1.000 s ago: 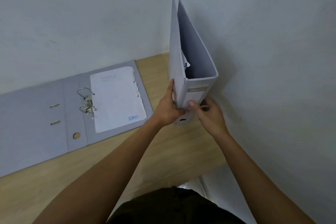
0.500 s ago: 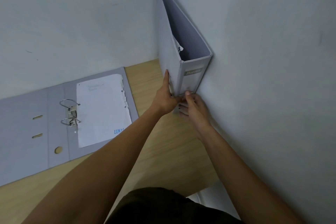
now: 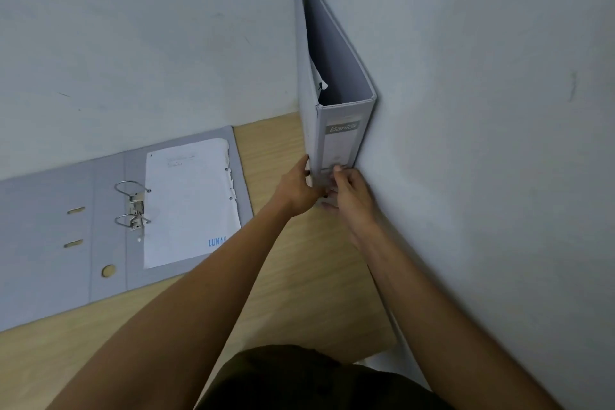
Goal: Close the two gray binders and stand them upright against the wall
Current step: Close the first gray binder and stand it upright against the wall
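Observation:
One gray binder (image 3: 339,143) is closed and stands upright in the corner, its right cover against the right wall (image 3: 482,143), its labelled spine facing me. My left hand (image 3: 296,188) grips its lower left edge. My right hand (image 3: 349,190) holds the bottom of the spine, fingers curled at its base. A second gray binder (image 3: 50,243) lies open flat on the wooden desk at the left, metal rings (image 3: 131,206) open, with a white sheet (image 3: 189,200) on its right half.
The wooden desk (image 3: 299,276) ends at the right wall and the back wall (image 3: 133,43). Its front edge runs along the bottom, above my dark clothing (image 3: 299,379). The open binder's far edge touches the back wall.
The upright binder has gone from held off the wall to set into the corner against the right wall. Both hands stayed on its lower end. The open binder has not moved.

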